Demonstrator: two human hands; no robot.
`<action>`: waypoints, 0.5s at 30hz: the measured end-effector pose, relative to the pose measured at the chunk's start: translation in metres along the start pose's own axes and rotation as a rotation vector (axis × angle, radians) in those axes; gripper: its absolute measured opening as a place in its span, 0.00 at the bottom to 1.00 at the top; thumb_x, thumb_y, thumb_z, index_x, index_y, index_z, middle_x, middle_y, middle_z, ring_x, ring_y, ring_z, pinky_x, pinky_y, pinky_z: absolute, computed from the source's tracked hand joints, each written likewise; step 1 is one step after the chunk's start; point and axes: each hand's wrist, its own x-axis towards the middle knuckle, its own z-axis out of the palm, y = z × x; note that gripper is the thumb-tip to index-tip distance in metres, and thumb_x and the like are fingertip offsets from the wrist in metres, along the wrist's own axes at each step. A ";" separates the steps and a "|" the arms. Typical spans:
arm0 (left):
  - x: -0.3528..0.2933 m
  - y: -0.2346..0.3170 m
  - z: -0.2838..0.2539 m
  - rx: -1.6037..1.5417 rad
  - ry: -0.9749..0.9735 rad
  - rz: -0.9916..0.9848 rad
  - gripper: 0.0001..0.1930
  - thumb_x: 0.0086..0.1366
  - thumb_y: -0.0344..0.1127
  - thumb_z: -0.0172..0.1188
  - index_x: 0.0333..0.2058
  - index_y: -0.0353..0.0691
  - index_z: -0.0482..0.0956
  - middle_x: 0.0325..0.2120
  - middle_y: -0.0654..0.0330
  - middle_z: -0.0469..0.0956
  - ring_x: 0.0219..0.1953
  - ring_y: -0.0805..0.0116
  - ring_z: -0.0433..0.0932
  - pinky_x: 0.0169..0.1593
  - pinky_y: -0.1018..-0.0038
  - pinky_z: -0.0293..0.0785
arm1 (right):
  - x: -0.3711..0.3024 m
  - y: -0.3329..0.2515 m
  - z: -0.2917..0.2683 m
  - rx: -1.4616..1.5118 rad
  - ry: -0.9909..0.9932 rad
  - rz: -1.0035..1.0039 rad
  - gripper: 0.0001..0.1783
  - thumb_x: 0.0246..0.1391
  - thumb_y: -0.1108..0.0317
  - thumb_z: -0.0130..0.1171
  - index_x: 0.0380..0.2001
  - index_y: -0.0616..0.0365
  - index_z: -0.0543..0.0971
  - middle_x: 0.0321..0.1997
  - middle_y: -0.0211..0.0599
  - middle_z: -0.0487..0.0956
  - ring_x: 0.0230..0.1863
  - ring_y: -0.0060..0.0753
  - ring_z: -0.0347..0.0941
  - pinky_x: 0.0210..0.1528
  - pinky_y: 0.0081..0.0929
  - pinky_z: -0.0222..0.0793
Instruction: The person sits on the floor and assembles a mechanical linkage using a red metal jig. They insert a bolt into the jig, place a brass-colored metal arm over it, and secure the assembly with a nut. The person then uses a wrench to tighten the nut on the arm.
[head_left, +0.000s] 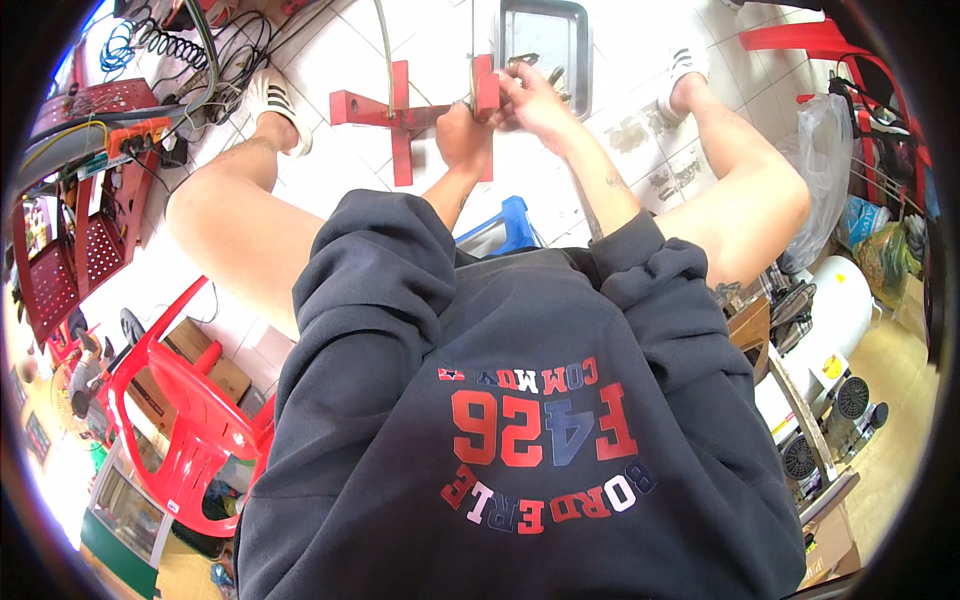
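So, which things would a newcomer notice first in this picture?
Probably the dark blue sweatshirt filling the lower middle. Next, both hands, left hand and right hand, meet at the red metal frame on the white tiled floor at top centre. A red plastic chair stands lower left.

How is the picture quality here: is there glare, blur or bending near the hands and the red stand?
Head view: bright, even light; the white floor tiles look washed out; the left hand and right hand on the red stand are fairly sharp; strong fisheye bending toward the dark round rim; the lower left corner is overexposed.
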 end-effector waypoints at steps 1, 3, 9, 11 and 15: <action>0.001 0.002 0.001 -0.015 -0.003 -0.021 0.15 0.54 0.41 0.72 0.28 0.32 0.82 0.24 0.43 0.82 0.30 0.45 0.84 0.37 0.57 0.78 | -0.003 0.001 0.000 0.034 -0.013 0.006 0.23 0.71 0.52 0.49 0.51 0.64 0.71 0.30 0.34 0.78 0.26 0.22 0.74 0.31 0.24 0.76; -0.001 -0.006 0.001 -0.032 -0.010 -0.072 0.16 0.53 0.42 0.73 0.28 0.32 0.82 0.24 0.44 0.82 0.30 0.45 0.84 0.37 0.57 0.78 | -0.004 0.000 0.000 0.017 -0.012 0.028 0.22 0.71 0.53 0.50 0.52 0.64 0.71 0.30 0.33 0.78 0.26 0.21 0.74 0.30 0.24 0.75; -0.001 -0.011 0.006 -0.027 -0.002 0.022 0.16 0.54 0.41 0.71 0.26 0.30 0.81 0.22 0.42 0.81 0.29 0.43 0.83 0.35 0.55 0.77 | 0.009 0.000 -0.006 -0.117 -0.084 -0.065 0.23 0.70 0.52 0.51 0.51 0.64 0.72 0.28 0.33 0.77 0.25 0.21 0.73 0.28 0.23 0.71; 0.000 -0.014 0.011 0.055 0.028 0.025 0.09 0.54 0.36 0.70 0.28 0.37 0.81 0.24 0.48 0.82 0.28 0.49 0.83 0.33 0.59 0.77 | 0.023 0.011 -0.019 -0.186 -0.130 -0.126 0.22 0.68 0.53 0.55 0.50 0.64 0.73 0.24 0.31 0.77 0.23 0.22 0.72 0.29 0.23 0.69; 0.000 -0.023 0.015 0.064 0.032 -0.007 0.08 0.53 0.33 0.71 0.29 0.39 0.81 0.24 0.51 0.82 0.27 0.51 0.82 0.32 0.62 0.76 | 0.026 0.007 -0.022 -0.612 0.182 -0.429 0.16 0.61 0.61 0.55 0.37 0.65 0.80 0.24 0.42 0.79 0.26 0.29 0.76 0.32 0.31 0.72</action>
